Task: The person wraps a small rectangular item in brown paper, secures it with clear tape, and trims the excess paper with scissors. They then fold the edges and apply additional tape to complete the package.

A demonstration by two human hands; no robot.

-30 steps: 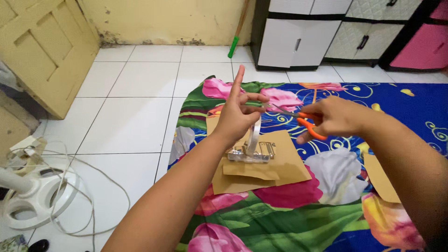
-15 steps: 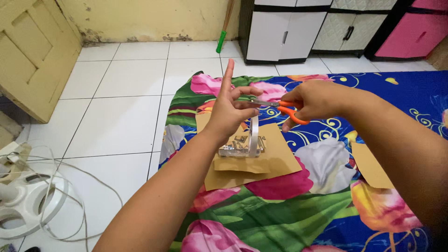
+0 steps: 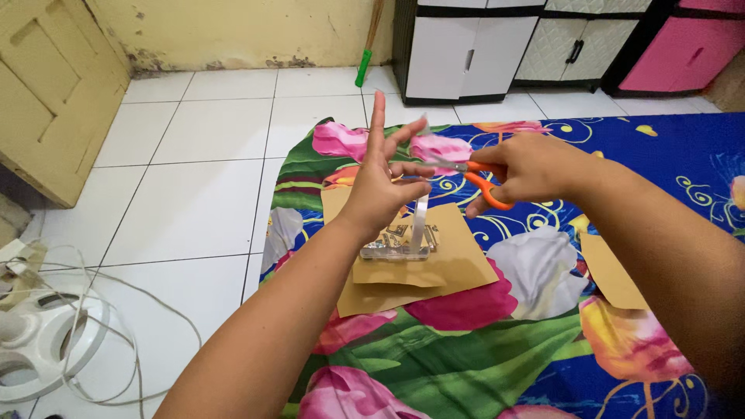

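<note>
My left hand [image 3: 382, 186] is raised over the flowered mat, fingers spread, pinching the top of a strip of clear tape [image 3: 420, 221]. The strip runs down to a silver wrapped packet [image 3: 397, 244] lying on brown paper [image 3: 423, 268]. My right hand [image 3: 521, 171] grips orange-handled scissors [image 3: 475, 177], whose blades point left and meet the tape near my left fingertips. Both hands hover a little above the packet.
The flowered mat [image 3: 504, 341] covers white floor tiles. Another brown paper piece [image 3: 613, 271] lies at the right. A white fan base with cords [image 3: 39, 326] sits at the far left. Cabinets [image 3: 466, 46], a green-handled broom [image 3: 365, 66] and a yellow door [image 3: 46, 85] line the back.
My left fingers have spread wider, and the scissors stay at the tape. The view has shifted slightly; the packet and papers stay put.
</note>
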